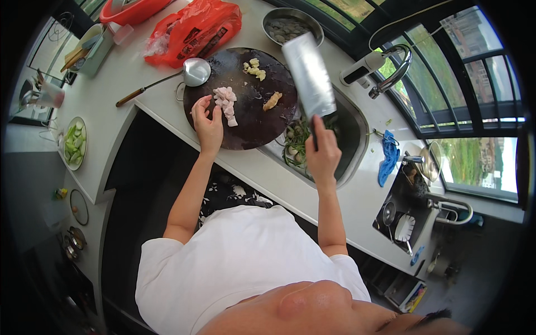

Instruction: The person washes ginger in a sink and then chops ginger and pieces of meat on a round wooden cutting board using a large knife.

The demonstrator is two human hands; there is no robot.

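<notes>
My right hand grips the dark handle of a cleaver, whose broad blade is raised over the right edge of the round dark cutting board and the sink. At the board's left side, my left hand has its fingers curved beside a pile of pale diced meat; whether they touch it I cannot tell. Crushed garlic cloves lie at the top of the board, and a piece that looks like ginger lies at its right. A metal ladle rests at the board's upper left edge.
Green vegetables lie in the steel sink, partly under the board's right side. Behind stand a red plastic bag and a metal bowl. A faucet and blue cloth are at right, a plate of sliced green vegetable at left.
</notes>
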